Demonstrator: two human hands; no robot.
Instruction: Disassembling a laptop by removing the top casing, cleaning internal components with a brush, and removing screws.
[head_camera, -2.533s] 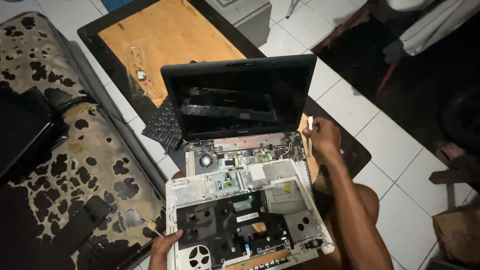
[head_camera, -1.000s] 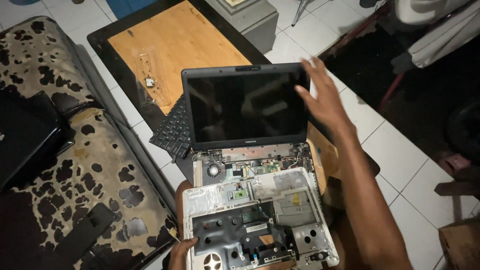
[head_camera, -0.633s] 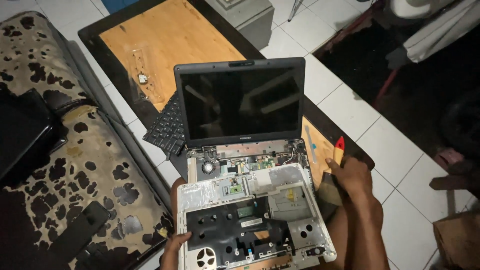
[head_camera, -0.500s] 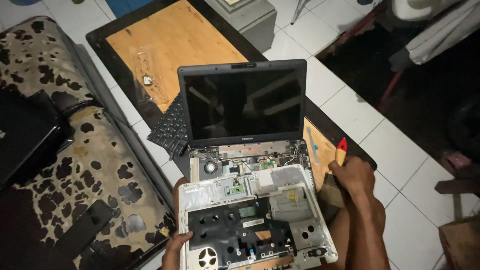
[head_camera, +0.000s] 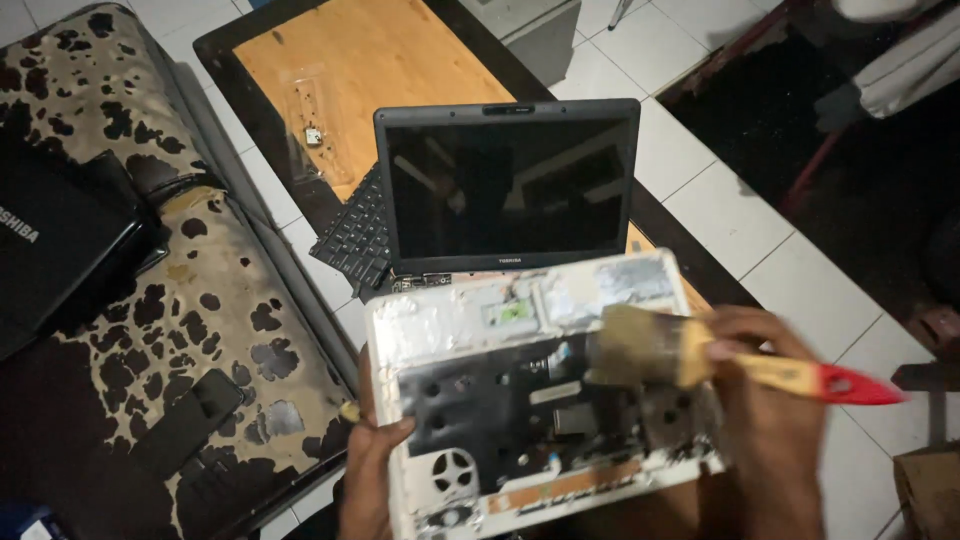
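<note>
The flat, yellow-handled paintbrush is motion-blurred; the white plastic laptop casing below that grip runs off the picture's bottom edge.

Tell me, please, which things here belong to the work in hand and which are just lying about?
In use: paintbrush in right hand; white laptop casing held by left hand; open laptop.
Lying about: loose keyboard; second black laptop; spotted sofa; wooden table.

My left hand sits low at the frame's bottom, palm turned in, fingers curled, thumb pressed forward in a pinching hold. My right hand is raised across from it, fist closed tight, knuckles up, forearm dropping out of the bottom right. Hands well apart.
</note>
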